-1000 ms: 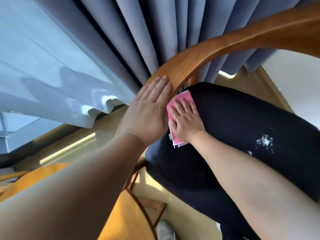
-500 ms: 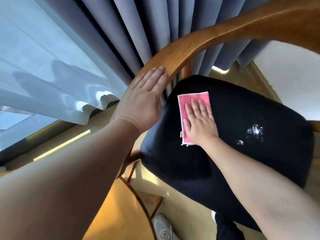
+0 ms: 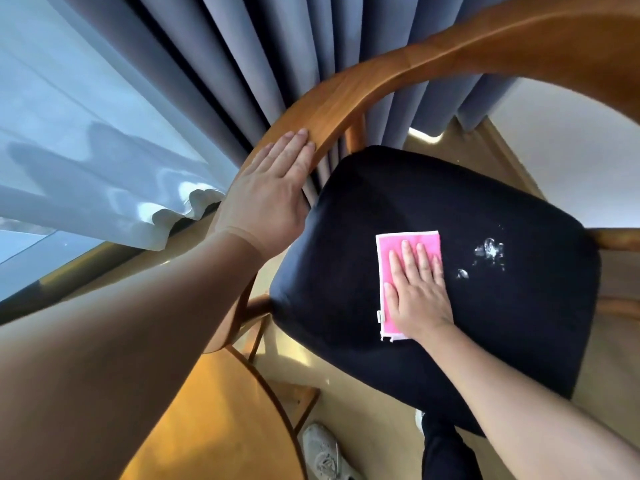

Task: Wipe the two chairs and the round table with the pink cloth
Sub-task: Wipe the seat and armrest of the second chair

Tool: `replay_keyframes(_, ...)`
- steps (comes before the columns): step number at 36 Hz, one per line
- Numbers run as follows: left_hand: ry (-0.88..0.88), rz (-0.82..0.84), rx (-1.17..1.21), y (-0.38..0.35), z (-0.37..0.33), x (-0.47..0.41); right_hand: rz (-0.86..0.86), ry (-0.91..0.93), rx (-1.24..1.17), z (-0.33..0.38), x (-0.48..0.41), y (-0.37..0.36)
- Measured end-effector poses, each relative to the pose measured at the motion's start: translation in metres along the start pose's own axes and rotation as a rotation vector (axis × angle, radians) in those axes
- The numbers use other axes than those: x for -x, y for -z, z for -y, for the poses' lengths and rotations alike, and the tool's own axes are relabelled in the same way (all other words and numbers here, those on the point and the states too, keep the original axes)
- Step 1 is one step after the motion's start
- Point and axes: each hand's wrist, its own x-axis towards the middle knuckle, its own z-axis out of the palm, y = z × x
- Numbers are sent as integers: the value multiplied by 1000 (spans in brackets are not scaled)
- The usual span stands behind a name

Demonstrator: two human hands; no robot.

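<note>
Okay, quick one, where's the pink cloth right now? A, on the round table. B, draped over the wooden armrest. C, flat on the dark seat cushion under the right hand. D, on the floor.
C: the right hand presses the pink cloth flat on the dark seat cushion, while the left hand rests on the wooden armrest.

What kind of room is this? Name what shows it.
Probably a home sitting corner by a window: long grey curtains, a sheer curtain, a wooden armchair with a dark cushion, a round wooden table.
</note>
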Motion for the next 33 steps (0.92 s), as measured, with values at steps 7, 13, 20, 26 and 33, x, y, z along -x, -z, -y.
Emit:
replay_keyframes(7,-9,-25,26,-2,2,-1,-20,98,19,20,-92,40)
replay_keyframes(13,-22,-27,23,-5,4,-1,-27,105,41,43,-165,70)
replay_keyframes(20,-27,-42,9,-3,5,0,-28,166,84,36,-174,74)
replay_keyframes(26,-20,-33,5,-3,3,1,-51,65,61,8,-159,72)
replay_keyframes(33,-6,-34,8,-2,2,0,-35,-134,72,-22,-141,67)
